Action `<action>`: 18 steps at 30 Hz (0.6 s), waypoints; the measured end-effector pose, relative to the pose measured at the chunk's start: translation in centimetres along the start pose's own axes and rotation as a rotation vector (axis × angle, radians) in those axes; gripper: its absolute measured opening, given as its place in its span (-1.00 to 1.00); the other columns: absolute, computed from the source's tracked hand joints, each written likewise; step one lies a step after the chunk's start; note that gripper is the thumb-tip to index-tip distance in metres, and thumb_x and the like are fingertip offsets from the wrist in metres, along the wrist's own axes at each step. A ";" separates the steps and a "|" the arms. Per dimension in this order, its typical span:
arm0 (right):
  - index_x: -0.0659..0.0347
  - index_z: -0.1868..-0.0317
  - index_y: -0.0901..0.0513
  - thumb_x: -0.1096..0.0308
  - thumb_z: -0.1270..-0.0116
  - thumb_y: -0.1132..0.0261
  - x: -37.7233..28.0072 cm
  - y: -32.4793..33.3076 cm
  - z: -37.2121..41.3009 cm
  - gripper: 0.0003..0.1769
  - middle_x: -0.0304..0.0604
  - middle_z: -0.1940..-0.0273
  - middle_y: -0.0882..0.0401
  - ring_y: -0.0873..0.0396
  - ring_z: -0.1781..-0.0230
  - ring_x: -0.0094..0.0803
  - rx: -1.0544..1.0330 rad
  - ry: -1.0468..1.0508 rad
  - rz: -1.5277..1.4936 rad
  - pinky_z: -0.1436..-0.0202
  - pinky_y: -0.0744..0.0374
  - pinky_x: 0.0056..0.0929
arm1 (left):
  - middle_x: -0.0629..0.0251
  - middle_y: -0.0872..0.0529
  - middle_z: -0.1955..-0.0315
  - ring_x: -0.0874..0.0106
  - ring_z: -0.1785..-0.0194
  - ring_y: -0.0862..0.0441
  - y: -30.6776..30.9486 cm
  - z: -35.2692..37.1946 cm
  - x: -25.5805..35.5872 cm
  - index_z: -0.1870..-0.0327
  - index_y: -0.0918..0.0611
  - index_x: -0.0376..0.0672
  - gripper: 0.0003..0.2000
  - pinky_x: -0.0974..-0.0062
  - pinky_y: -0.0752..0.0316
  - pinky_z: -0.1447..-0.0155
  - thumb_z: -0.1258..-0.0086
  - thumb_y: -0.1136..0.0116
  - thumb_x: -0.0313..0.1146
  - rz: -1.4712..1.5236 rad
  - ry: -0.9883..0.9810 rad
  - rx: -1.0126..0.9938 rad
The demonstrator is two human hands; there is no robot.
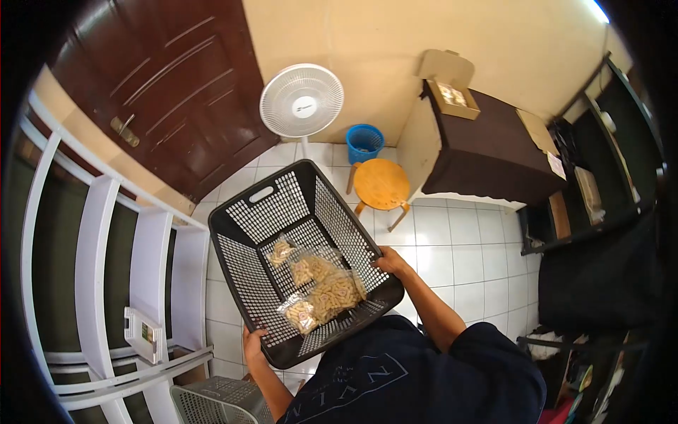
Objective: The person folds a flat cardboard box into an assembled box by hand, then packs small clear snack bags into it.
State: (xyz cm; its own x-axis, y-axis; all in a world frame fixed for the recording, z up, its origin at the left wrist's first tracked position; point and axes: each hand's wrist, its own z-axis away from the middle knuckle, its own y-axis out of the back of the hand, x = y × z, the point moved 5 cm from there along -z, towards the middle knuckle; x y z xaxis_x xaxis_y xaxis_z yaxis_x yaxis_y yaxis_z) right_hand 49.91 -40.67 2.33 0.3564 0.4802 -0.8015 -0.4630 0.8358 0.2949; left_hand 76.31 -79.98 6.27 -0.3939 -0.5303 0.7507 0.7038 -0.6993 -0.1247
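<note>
A large black plastic basket [258, 272] with perforated walls is held in front of my body, tilted in view. My left hand [254, 345] grips its rim at the lower left, fingers wrapped over the edge. On the right side, my right hand [388, 261] clasps the rim with its fingers closed on it. Several clear bags of pale snack pieces [332, 293] lie in the basket, bunched toward the side nearest me. One smaller bag [281, 251] lies farther from me.
A round wooden stool [381, 184], a blue bin [365, 141] and a white fan [302, 102] stand ahead. A cloth-covered table [487, 141] bears an open cardboard box [455, 99]. White shelving [95, 212] lines the left; a grey basket [219, 399] sits low beside me.
</note>
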 end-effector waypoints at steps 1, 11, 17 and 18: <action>0.25 -0.01 -0.67 0.40 0.00 -0.37 0.8 1.1 1.6 -0.54 -0.13 0.38 -0.69 -0.58 0.46 -0.40 0.029 -0.041 0.005 0.34 -0.57 -0.38 | 0.20 -0.66 0.07 0.29 0.11 -0.68 -0.4 0.1 -0.8 -0.22 -0.51 -0.22 -0.34 0.40 -0.68 0.08 0.07 0.04 -0.73 -0.009 0.002 -0.046; 0.35 0.07 -0.65 0.50 -0.05 -0.37 12.1 16.1 13.4 -0.63 -0.20 0.36 -0.65 -0.56 0.38 -0.43 0.278 -0.151 -0.150 0.29 -0.55 -0.40 | 0.20 -0.66 0.13 0.32 0.16 -0.68 -15.7 2.9 -5.5 -0.19 -0.47 -0.24 -0.41 0.42 -0.70 0.15 0.01 0.00 -0.74 -0.178 0.019 -0.331; 0.35 0.02 -0.63 0.56 -0.12 -0.36 17.5 26.8 21.6 -0.64 -0.22 0.30 -0.64 -0.57 0.33 -0.46 0.410 -0.173 -0.410 0.28 -0.56 -0.44 | 0.23 -0.66 0.14 0.38 0.12 -0.66 -31.4 6.3 -6.7 -0.20 -0.47 -0.27 -0.44 0.45 -0.67 0.10 -0.05 -0.08 -0.69 -0.377 -0.082 -0.580; 0.33 -0.01 -0.62 0.58 -0.11 -0.36 18.0 28.5 23.2 -0.61 -0.21 0.24 -0.65 -0.58 0.30 -0.45 0.438 -0.165 -0.426 0.27 -0.57 -0.45 | 0.23 -0.65 0.14 0.39 0.11 -0.65 -33.5 7.0 -7.5 -0.20 -0.47 -0.28 -0.44 0.47 -0.66 0.09 -0.04 -0.09 -0.68 -0.430 -0.056 -0.552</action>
State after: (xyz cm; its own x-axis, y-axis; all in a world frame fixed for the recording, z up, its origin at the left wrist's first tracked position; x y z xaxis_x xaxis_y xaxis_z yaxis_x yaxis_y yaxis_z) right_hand 61.94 -2.02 8.32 0.5731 0.0864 -0.8149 0.1100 0.9773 0.1810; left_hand 59.79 -49.25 9.38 -0.5287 -0.1369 0.8377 0.0832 -0.9905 -0.1094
